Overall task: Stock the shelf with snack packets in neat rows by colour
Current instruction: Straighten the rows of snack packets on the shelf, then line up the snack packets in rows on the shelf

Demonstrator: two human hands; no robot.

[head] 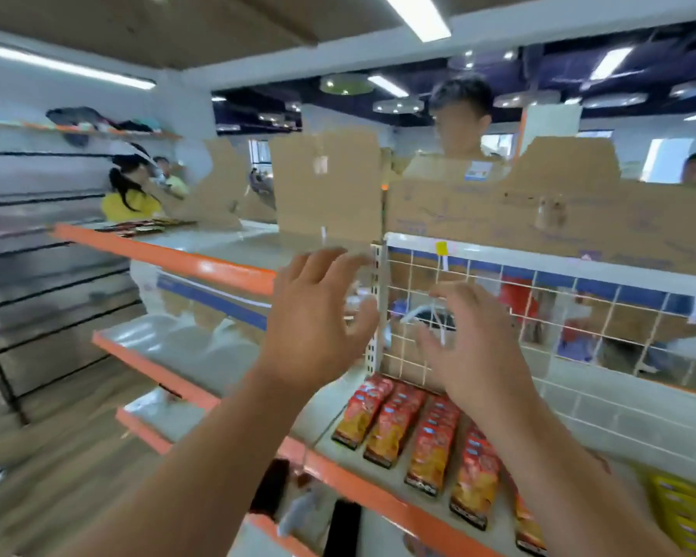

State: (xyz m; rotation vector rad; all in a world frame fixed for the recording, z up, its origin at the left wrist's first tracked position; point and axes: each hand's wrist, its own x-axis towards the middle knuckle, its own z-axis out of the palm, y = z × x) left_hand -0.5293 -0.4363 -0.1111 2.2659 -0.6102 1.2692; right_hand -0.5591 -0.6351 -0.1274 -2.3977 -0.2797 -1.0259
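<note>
The left hand (pixel 314 311) and right hand (pixel 475 347) hover empty with fingers spread above the red packets (pixel 430 440) lying in rows on the shelf (pixel 318 416), so fetch the next colour and lay it flush beside them, edges squared.

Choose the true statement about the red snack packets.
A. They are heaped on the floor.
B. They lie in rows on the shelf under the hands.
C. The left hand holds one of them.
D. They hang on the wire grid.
B: the red snack packets lie in rows on the shelf, and the left hand and right hand are raised above them with no packet in either.
</note>
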